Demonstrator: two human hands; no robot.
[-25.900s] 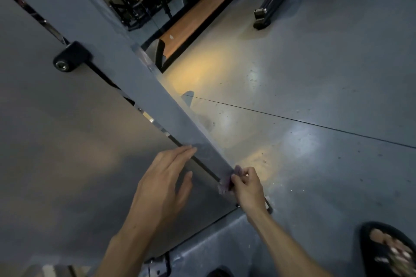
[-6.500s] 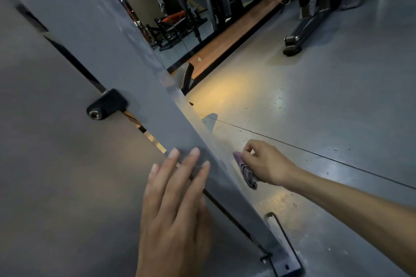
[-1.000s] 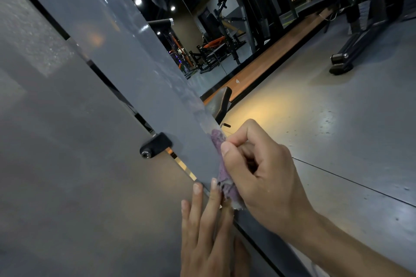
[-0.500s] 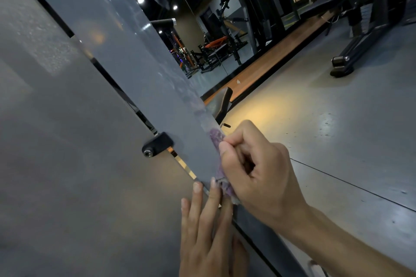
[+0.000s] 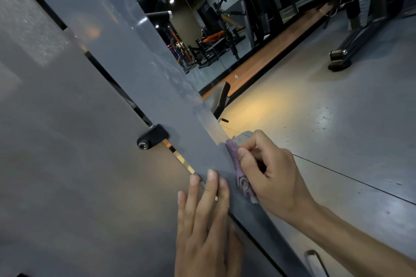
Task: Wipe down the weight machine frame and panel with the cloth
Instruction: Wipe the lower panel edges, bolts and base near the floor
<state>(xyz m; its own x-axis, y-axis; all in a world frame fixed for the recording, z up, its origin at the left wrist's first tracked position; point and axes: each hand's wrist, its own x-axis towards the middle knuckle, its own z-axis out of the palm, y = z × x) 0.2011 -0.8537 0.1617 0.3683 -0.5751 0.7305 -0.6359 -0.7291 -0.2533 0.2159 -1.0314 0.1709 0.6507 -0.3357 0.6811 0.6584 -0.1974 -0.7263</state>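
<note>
Against the far edge of the slanted grey frame (image 5: 139, 69) sits the purple cloth (image 5: 239, 171), bunched and pressed there by the right hand (image 5: 272, 177), whose fingers curl round it with the thumb on top. At eight o'clock from the cloth, the left hand (image 5: 207, 227) lies flat, fingers straight, its tips reaching across the dark gap onto the frame. The panel (image 5: 67, 164) spreads beneath that palm. A black bracket (image 5: 153, 136) bridges the gap at ten o'clock. Grey floor (image 5: 337, 130) lies beyond.
</note>
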